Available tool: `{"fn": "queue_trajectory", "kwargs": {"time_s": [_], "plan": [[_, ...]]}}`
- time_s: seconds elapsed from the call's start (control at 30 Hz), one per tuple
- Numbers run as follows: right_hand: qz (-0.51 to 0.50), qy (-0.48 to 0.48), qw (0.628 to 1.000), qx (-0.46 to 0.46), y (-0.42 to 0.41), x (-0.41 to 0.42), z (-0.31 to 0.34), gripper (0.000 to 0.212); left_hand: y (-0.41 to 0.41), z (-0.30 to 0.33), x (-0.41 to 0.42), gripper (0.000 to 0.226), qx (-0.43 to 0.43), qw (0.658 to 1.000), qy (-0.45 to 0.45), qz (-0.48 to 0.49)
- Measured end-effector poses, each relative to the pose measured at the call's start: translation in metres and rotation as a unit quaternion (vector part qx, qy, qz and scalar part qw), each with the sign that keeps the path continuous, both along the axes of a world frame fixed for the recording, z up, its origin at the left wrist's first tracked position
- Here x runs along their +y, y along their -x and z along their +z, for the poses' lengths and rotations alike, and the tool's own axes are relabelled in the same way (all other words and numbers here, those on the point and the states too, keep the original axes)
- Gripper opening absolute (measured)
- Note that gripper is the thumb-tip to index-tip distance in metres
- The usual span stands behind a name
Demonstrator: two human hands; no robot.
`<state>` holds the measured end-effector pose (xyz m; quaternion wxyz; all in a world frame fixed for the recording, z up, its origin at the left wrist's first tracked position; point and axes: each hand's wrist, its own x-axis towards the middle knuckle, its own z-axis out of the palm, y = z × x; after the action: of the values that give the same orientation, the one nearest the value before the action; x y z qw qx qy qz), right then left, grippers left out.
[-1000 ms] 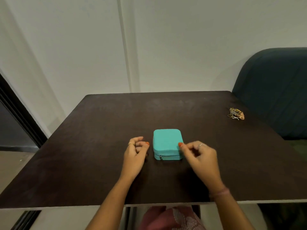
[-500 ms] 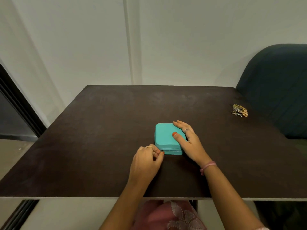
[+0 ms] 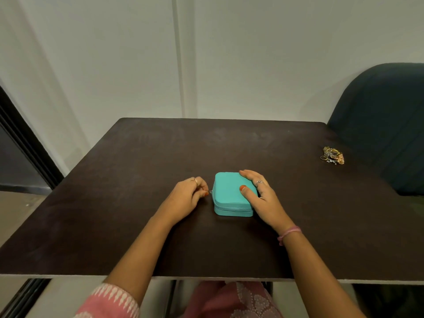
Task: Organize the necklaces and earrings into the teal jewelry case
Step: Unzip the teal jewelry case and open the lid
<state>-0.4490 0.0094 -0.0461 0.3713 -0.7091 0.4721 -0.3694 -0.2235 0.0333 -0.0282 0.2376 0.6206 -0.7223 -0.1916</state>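
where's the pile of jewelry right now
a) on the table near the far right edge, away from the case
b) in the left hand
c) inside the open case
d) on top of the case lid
a: the jewelry pile lies on the table by the far right edge, well apart from the closed teal case.

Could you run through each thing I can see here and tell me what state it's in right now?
Teal case: lid down, lying flat on the table.
Zipper pull: at the case's left side, pinched by the left hand.
Left hand: fingers closed on the pull.
Right hand: spread flat on the case, pressing it down.
Jewelry pile: tangled heap, untouched, near the table's far right edge.
Table: dark, level.
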Motion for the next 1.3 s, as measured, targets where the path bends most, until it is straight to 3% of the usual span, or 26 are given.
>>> {"fn": "queue_trajectory", "kwargs": {"time_s": [0.23,0.53,0.67,0.8,1.03,1.17,1.3], "plan": [[0.008,-0.004,1.000,-0.010,0.000,-0.001,0.000,0.040,0.002,0.005,-0.041,0.012,0.034,0.999,0.018,0.009],[0.019,-0.007,1.000,-0.017,0.000,-0.002,0.000,0.038,0.020,0.003,-0.062,0.017,0.010,0.999,0.032,-0.011],[0.026,-0.018,0.999,-0.018,0.000,-0.001,0.002,0.040,0.020,-0.009,-0.057,0.026,0.063,0.997,0.036,-0.001],[0.048,-0.057,0.997,-0.026,0.006,-0.003,0.006,0.055,0.022,-0.019,-0.049,0.036,0.193,0.978,0.055,0.065],[0.213,-0.130,0.968,0.019,0.044,-0.016,0.013,0.087,0.020,-0.013,-0.044,0.032,0.311,0.947,0.038,0.071],[0.224,-0.133,0.965,-0.001,0.050,-0.027,0.018,0.085,0.020,-0.012,-0.042,0.033,0.348,0.935,0.022,0.058],[0.199,-0.161,0.966,-0.046,0.046,-0.033,0.029,0.070,0.019,-0.010,-0.041,0.034,0.339,0.940,-0.009,0.025]]}}
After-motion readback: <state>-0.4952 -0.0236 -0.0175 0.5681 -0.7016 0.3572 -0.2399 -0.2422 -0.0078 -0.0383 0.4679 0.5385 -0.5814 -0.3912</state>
